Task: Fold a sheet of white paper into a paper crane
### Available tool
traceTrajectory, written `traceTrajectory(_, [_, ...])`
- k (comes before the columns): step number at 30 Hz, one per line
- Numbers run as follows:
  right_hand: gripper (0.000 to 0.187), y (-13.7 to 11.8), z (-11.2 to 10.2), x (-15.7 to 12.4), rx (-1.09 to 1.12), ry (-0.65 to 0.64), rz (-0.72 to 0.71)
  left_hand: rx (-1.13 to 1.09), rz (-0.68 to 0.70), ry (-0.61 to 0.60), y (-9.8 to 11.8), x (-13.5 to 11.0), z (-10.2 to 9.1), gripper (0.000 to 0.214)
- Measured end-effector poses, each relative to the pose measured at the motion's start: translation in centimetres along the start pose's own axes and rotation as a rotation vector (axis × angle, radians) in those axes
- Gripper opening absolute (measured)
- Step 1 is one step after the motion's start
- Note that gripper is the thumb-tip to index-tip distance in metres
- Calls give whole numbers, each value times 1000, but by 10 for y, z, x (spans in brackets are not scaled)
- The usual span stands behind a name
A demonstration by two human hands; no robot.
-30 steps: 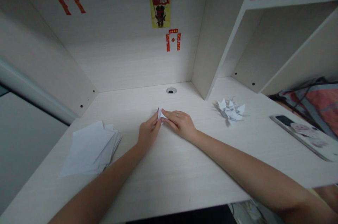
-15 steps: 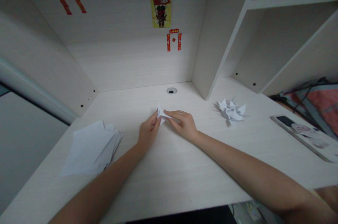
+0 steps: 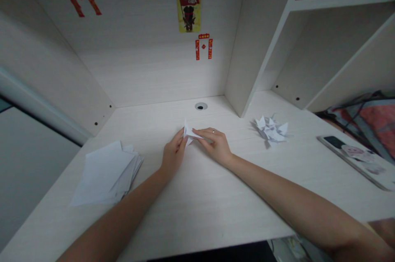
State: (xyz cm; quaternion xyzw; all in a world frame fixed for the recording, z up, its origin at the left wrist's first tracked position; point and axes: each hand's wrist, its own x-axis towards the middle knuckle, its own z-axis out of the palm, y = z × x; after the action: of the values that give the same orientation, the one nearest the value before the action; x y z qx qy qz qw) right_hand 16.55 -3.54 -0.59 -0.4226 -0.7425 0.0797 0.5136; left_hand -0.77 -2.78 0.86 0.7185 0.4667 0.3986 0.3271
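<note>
A small white folded paper figure (image 3: 189,133), with pointed flaps like an origami crane, is held between both hands over the middle of the desk. My left hand (image 3: 173,149) pinches its left side, thumb and fingers closed on the paper. From the right, my right hand (image 3: 215,143), with a ring on one finger, pinches a pointed flap between thumb and forefinger. Part of the figure is hidden behind the fingers. Off to the right sits a cluster of white folded paper pieces (image 3: 271,129). A stack of white paper sheets (image 3: 105,171) lies beside my left forearm.
A phone (image 3: 354,161) in a patterned case lies at the desk's right side, near a red and grey cloth (image 3: 376,120). Behind my hands is a round cable hole (image 3: 201,106). An upright shelf panel (image 3: 247,64) stands at the back right of the desk (image 3: 191,212).
My right hand has shifted very slightly to the right along the pinched flap. The left hand and the paper figure stay almost in place.
</note>
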Motion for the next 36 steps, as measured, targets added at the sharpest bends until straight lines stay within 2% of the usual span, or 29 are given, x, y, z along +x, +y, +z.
traceTrajectory(6, [36, 1, -1, 0, -19, -26, -57, -27, -19, 42, -3, 2, 1, 44])
traceTrajectory(10, [31, 1, 1, -1, -18, 4, -49, -43, -24, 79, -3, 3, 1, 43])
traceTrajectory(13, [31, 0, 1, -1, -57, 23, -52, -21, -27, 59, -2, 3, 1, 43])
traceTrajectory(18, [39, -2, -1, -2, -138, -28, -124, -9, -18, 0, -2, 0, 2, 52])
traceTrajectory(24, [41, -2, -3, -1, -164, -95, -180, -31, -22, 29, 3, -3, -1, 70])
traceTrajectory(30, [44, -1, -3, -2, -132, -84, -129, 62, 13, 1, 5, -4, -3, 50])
traceTrajectory(36, [46, -4, -3, -1, -112, -74, -88, 82, 7, 20, 3, -4, -2, 48])
